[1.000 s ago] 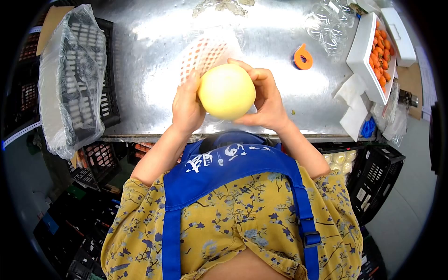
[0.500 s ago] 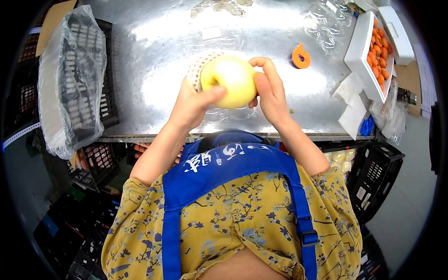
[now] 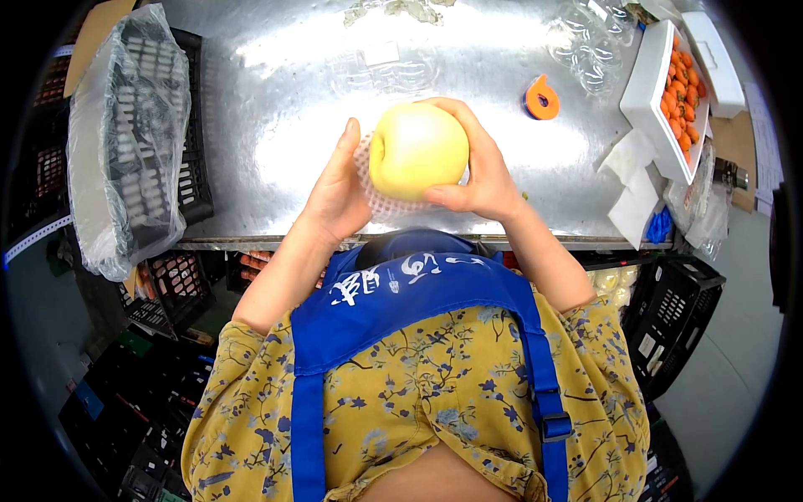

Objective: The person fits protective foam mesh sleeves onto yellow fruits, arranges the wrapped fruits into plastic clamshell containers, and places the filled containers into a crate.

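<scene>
A large yellow apple-like fruit [image 3: 420,151] is held over the metal table by my right hand [image 3: 488,171], thumb on its near side and fingers round its far right side. A foam net [image 3: 393,206] shows beneath and to the left of the fruit. My left hand [image 3: 340,188] is beside the net on the left, its thumb pointing up and away from the fruit. Whether its fingers hold the net from below is partly hidden.
An orange tape dispenser [image 3: 543,99] lies on the metal table [image 3: 276,92]. Clear plastic packaging [image 3: 590,50] is at the back right, beside a white foam box [image 3: 652,105] of small orange fruits. A plastic-covered tray [image 3: 125,142] and black crate stand left.
The fruit has turned and moved slightly right. My right hand has closed round it, my left thumb has come off it, and the net now shows lower, beneath the fruit.
</scene>
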`<act>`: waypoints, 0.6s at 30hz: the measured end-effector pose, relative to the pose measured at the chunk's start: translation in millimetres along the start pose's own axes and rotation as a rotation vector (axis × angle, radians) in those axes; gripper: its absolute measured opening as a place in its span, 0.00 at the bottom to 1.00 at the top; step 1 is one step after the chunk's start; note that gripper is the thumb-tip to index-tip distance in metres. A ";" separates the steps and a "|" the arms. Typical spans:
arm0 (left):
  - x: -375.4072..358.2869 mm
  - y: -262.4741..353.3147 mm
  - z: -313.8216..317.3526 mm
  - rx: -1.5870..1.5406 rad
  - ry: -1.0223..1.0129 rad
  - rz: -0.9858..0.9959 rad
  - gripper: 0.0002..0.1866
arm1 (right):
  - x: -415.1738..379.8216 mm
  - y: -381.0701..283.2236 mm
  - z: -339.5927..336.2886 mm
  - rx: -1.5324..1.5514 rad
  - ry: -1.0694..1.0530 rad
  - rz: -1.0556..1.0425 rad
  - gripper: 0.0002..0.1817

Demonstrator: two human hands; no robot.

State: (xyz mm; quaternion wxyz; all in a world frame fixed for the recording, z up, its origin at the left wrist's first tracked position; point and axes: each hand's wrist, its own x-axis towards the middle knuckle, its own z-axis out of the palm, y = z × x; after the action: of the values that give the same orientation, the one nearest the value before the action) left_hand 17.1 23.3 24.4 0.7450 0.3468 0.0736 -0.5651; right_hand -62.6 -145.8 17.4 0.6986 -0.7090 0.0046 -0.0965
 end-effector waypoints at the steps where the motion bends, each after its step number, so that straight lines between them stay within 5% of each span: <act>1: -1.6 -0.5 -1.5 -0.004 -0.015 0.002 0.35 | 0.9 -1.5 -2.4 -0.149 -0.055 -0.030 0.41; 3: -0.2 -4.2 -6.9 0.016 -0.013 0.018 0.36 | 5.1 -8.7 -5.7 -0.446 -0.167 -0.093 0.40; 6: 3.7 -10.0 -14.3 -0.085 0.010 0.024 0.39 | 8.4 -4.9 0.4 -0.487 -0.074 -0.165 0.31; 9: -2.4 -15.0 -11.2 -0.468 -0.060 -0.012 0.42 | 10.9 12.4 1.8 0.487 0.249 0.273 0.26; 10: -2.6 -17.9 -15.0 -0.544 -0.104 -0.011 0.42 | 9.5 19.4 6.8 0.659 0.196 0.444 0.27; 14: -2.6 -20.3 -23.1 -0.666 -0.153 -0.031 0.44 | -4.0 -5.3 42.0 1.027 0.123 0.860 0.30; 17: -5.8 -19.3 -24.7 -0.617 -0.103 -0.021 0.43 | -5.1 14.2 36.5 0.937 0.058 0.715 0.28; 18: -6.4 -18.4 -24.6 -0.584 -0.078 -0.013 0.42 | -4.4 20.9 32.7 1.017 0.179 0.739 0.21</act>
State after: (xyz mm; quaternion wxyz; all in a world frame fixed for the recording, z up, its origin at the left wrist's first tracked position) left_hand 5.3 40.9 1.2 0.8119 0.0954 0.2063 -0.5377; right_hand -59.6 -113.3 -4.0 0.9322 -0.2290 0.2611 0.1020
